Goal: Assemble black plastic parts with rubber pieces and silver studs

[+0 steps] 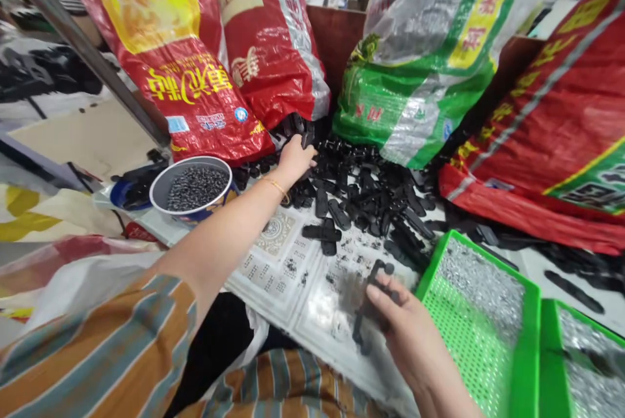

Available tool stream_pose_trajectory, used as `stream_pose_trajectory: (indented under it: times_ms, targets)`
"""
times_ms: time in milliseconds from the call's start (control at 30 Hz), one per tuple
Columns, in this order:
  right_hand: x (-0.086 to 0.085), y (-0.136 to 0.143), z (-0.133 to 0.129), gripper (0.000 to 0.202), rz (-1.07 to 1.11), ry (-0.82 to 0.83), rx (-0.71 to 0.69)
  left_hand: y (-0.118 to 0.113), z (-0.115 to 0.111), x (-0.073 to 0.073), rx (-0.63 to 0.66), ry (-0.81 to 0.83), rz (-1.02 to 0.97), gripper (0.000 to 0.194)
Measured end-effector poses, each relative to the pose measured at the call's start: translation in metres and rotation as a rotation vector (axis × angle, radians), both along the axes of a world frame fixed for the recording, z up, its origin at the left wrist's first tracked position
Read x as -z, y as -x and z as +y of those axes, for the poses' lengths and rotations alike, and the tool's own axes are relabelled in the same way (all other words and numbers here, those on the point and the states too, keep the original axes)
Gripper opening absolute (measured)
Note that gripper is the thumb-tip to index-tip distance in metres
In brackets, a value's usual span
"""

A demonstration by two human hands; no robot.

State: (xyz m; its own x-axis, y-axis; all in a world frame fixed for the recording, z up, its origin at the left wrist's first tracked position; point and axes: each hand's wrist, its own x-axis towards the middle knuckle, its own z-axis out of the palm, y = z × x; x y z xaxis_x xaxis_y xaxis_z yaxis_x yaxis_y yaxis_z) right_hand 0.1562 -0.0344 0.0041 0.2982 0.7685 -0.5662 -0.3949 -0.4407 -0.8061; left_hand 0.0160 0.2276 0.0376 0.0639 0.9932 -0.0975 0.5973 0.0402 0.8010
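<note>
My left hand (296,159) reaches to the far side of the table, at the edge of a heap of black plastic parts (371,193). Its fingers are curled round a small black plastic piece (307,138), partly hidden by the hand. Near the front edge, my right hand (405,314) grips a long black plastic part (366,317) with knobbed ends, smeared by motion. Two flat black strips (322,234) lie crossed between the hands. To the right of my right hand stands a green perforated tray (469,346) with small shiny metal pieces (481,281).
A round tub (156,193) of small black pieces stands at the left, beside a blue dish (120,195). Red sacks (205,92) and a green-and-clear sack (356,105) line the back. A second green tray (551,353) sits at the lower right.
</note>
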Motion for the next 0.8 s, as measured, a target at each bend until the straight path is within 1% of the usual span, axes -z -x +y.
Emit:
stream_pose_trajectory:
  times_ms: [67,100,133,167,233,267,333,433,567,633,800]
  targets:
    - [-0.002,-0.001,0.002,0.040,0.025,-0.004,0.004,-0.003,-0.037,-0.001,0.135,0.091,-0.158,0.023]
    - [-0.003,-0.001,0.003,0.039,0.028,-0.006,-0.003,-0.004,-0.059,0.000,0.226,0.226,-0.359,0.021]
    - [-0.003,-0.001,0.003,0.039,0.025,-0.009,-0.013,-0.003,-0.081,0.002,0.308,0.367,-0.539,0.024]
    - [-0.003,0.000,0.004,0.038,0.019,-0.012,-0.023,-0.002,-0.103,0.005,0.365,0.482,-0.655,0.027]
    - [-0.001,0.000,0.003,0.037,0.003,-0.024,-0.039,0.001,-0.140,0.012,0.447,0.604,-0.751,0.032]
    - [0.000,0.001,0.003,0.036,-0.006,-0.031,-0.051,0.003,-0.154,0.016,0.457,0.620,-0.768,0.035]
    - [0.002,0.001,0.002,0.034,-0.029,-0.050,-0.079,0.005,-0.174,0.022,0.453,0.602,-0.742,0.039]
    - [0.006,0.002,0.000,0.034,-0.076,-0.065,-0.109,0.007,-0.186,0.026,0.418,0.521,-0.676,0.036]
    - [0.008,0.004,-0.003,0.039,-0.101,-0.050,-0.112,0.005,-0.191,0.027,0.309,0.593,-0.722,0.029]
    - [0.008,0.006,-0.005,0.040,-0.093,-0.047,-0.112,0.004,-0.192,0.026,0.270,0.584,-0.712,0.027]
    - [0.002,0.012,-0.009,0.037,-0.047,-0.018,-0.188,0.006,-0.195,0.030,0.276,0.530,-0.657,0.026]
